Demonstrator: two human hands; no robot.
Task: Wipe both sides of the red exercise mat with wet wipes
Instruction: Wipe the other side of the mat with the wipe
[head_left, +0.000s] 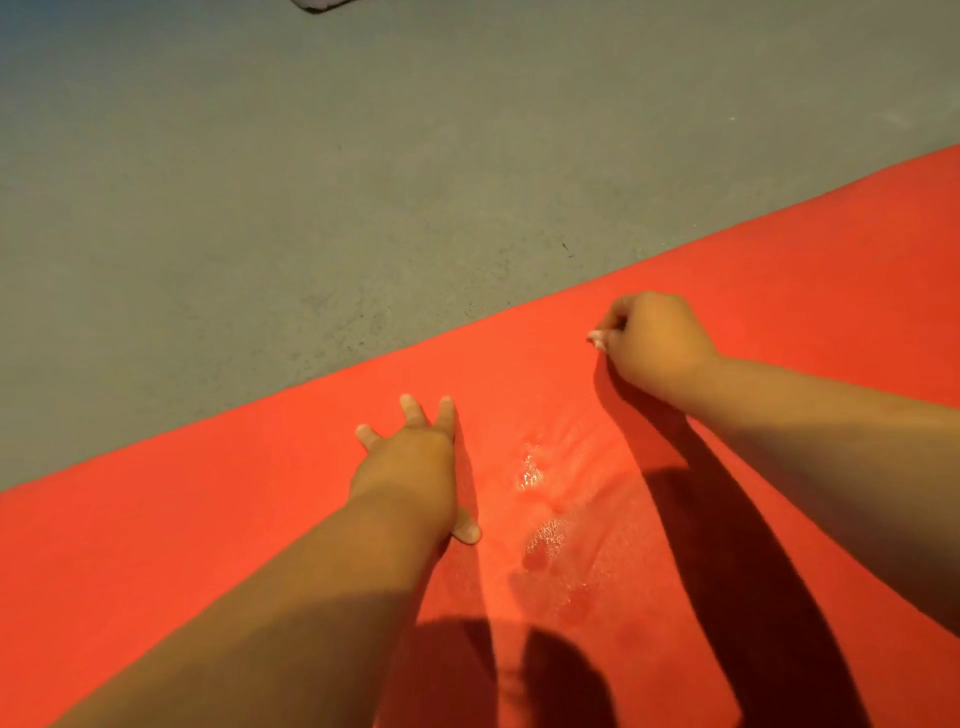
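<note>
The red exercise mat (779, 291) lay flat across a grey floor (260, 182), glistening with wet patches (540, 525) between the hands. The left hand (410, 462) pressed flat, fingers spread; the right hand (654, 343) was curled round a wet wipe (597, 340), barely showing.

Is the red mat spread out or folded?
Spread out: the red mat lies flat on the grey floor, left hand resting open on it.

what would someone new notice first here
The wide red exercise mat fills the lower frame, lying on the grey floor. Glistening wet patches shine at its centre, between the left hand pressed flat with spread fingers and the right hand curled round what looks like a small white wipe.
</note>
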